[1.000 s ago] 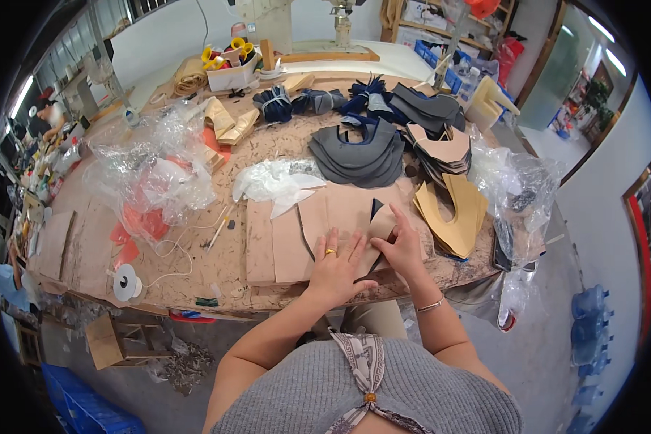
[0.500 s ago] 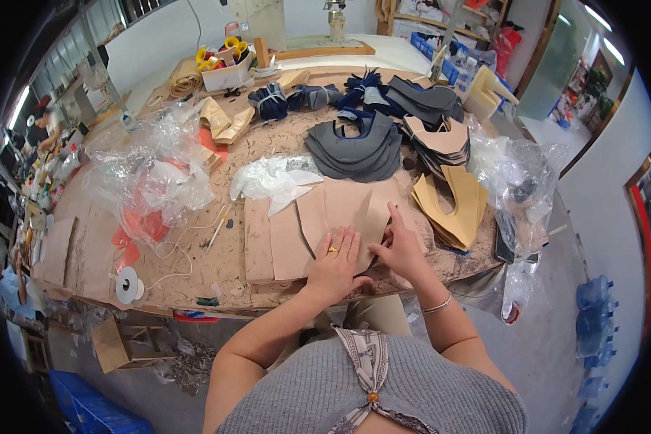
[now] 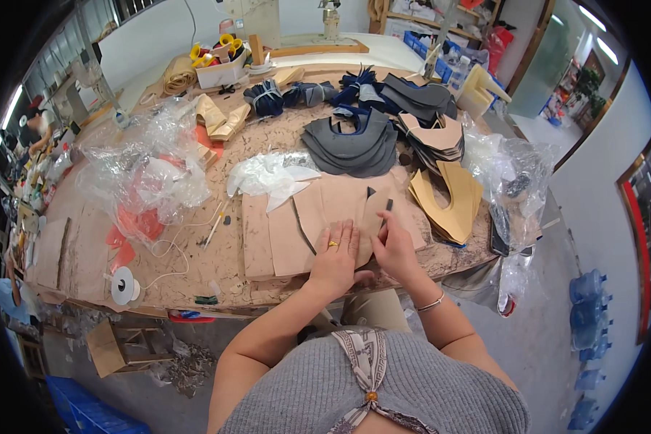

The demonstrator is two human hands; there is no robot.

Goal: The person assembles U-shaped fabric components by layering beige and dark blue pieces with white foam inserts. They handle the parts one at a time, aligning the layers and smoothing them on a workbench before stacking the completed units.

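My left hand (image 3: pixel 335 254) lies flat with fingers stretched over beige sheet pieces (image 3: pixel 289 242) at the near side of the table. My right hand (image 3: pixel 396 249) is closed around a thin dark stick-shaped tool (image 3: pixel 389 205), its upper end poking out above the fingers. That hand rests on the right part of a beige piece (image 3: pixel 373 218), next to my left fingers. A dark edge runs along one of the pieces left of my hands. The tool's lower end is hidden by my right hand.
Beyond my hands lie dark grey curved pieces (image 3: pixel 351 150), white tissue (image 3: pixel 271 181) and yellow U-shaped pieces (image 3: pixel 452 199). Clear plastic wrap (image 3: pixel 141 148) covers the left; more wrap (image 3: pixel 517 163) lies right. A thread spool (image 3: pixel 126 286) stands near the front edge.
My right hand has turned and closed further, so the dark tool now points up above its fingers. The beige flap beside it lies lower. My left hand stays flat in place.
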